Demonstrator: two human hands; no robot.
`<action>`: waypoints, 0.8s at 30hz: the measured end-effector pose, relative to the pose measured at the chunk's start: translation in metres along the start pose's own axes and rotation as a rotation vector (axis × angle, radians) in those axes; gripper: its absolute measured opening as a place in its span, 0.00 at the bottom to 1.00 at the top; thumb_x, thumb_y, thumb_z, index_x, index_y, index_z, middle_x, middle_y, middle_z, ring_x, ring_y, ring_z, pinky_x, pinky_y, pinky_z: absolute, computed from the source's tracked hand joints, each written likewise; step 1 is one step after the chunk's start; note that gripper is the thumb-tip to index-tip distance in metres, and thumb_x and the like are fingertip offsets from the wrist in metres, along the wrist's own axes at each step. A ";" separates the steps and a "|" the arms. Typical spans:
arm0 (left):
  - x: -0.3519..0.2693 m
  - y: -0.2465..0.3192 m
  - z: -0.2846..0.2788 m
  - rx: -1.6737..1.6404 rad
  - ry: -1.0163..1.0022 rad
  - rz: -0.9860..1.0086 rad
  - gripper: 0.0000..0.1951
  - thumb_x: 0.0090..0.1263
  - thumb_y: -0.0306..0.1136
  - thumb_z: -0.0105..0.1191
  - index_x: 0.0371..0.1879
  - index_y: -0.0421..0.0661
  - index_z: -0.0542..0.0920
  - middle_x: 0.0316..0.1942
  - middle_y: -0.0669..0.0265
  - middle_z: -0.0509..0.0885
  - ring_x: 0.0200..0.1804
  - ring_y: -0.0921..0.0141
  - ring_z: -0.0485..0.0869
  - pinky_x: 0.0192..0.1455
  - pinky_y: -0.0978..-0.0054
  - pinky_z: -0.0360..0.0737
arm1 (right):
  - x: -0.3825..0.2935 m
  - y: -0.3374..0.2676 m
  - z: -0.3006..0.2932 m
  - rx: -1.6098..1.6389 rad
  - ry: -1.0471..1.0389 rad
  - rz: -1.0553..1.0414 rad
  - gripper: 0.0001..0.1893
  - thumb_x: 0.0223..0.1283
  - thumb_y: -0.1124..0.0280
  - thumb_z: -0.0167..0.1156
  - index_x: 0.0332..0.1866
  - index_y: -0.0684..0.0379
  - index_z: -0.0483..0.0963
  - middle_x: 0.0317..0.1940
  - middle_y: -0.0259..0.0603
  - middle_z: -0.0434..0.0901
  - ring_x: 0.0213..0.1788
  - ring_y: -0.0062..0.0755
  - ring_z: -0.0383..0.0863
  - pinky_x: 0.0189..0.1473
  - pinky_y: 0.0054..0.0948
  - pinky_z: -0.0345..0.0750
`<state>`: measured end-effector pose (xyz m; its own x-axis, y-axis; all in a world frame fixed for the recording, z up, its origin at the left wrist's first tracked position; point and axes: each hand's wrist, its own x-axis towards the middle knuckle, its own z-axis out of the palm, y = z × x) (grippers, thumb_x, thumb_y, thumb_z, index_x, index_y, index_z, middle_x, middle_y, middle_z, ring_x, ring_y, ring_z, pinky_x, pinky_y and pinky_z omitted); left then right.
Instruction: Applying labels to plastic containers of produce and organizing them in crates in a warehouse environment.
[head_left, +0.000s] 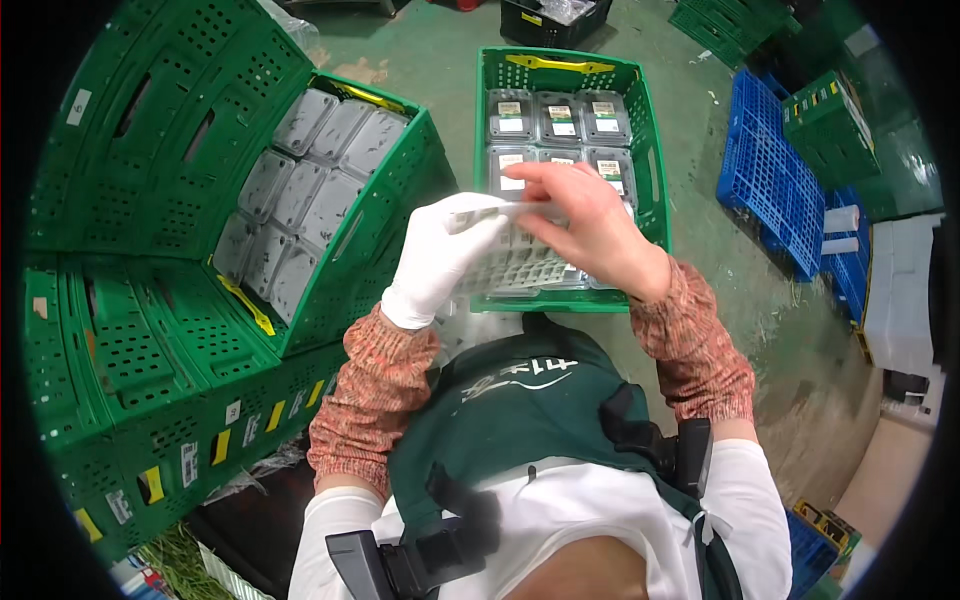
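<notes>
My left hand (441, 251), in a white glove, grips a sheet of stickers (517, 266) by its upper left edge. The bare right hand (589, 217) is at the sheet's upper right edge, thumb and fingers close to it; blur hides whether it pinches the sheet or a single sticker. Beneath both hands stands a green plastic crate (661, 202) with rows of clear-lidded plastic punnets (559, 120), several bearing labels on their lids. At the left, a second green crate (390, 217) holds punnets (304, 195) with no labels visible on top.
Green crates (150, 315) are stacked along the left side. A black crate (551, 26) with clear plastic stands beyond the labelled punnets. Blue plastic pallets (776, 176) and another green crate (829, 131) are at the right. Green leafy stems (180, 562) lie at lower left.
</notes>
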<state>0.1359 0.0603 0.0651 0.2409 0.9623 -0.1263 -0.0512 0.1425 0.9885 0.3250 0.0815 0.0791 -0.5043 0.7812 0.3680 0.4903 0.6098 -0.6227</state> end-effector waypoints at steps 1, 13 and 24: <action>0.001 0.001 0.000 -0.071 0.023 -0.003 0.10 0.63 0.24 0.52 0.43 0.38 0.80 0.33 0.70 0.82 0.31 0.84 0.74 0.33 0.87 0.70 | 0.000 0.005 -0.001 0.000 0.003 0.007 0.20 0.48 0.75 0.62 0.50 0.59 0.71 0.35 0.40 0.79 0.39 0.36 0.79 0.49 0.32 0.71; 0.026 -0.024 -0.017 0.182 0.094 -0.002 0.05 0.65 0.27 0.55 0.29 0.38 0.79 0.25 0.74 0.79 0.28 0.85 0.73 0.31 0.88 0.68 | 0.032 0.032 0.012 0.225 -0.042 0.056 0.16 0.51 0.74 0.63 0.46 0.62 0.72 0.28 0.38 0.77 0.29 0.29 0.77 0.35 0.27 0.75; 0.084 -0.037 -0.024 0.366 0.045 -0.099 0.09 0.60 0.29 0.58 0.23 0.37 0.77 0.16 0.72 0.74 0.23 0.84 0.67 0.25 0.83 0.67 | 0.054 0.173 0.015 0.407 0.310 0.520 0.04 0.55 0.75 0.59 0.32 0.63 0.74 0.23 0.28 0.76 0.26 0.11 0.71 0.28 0.17 0.70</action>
<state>0.1344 0.1413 0.0163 0.1836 0.9584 -0.2184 0.3222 0.1512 0.9345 0.3720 0.2274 -0.0194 -0.0239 0.9952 0.0954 0.2782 0.0982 -0.9555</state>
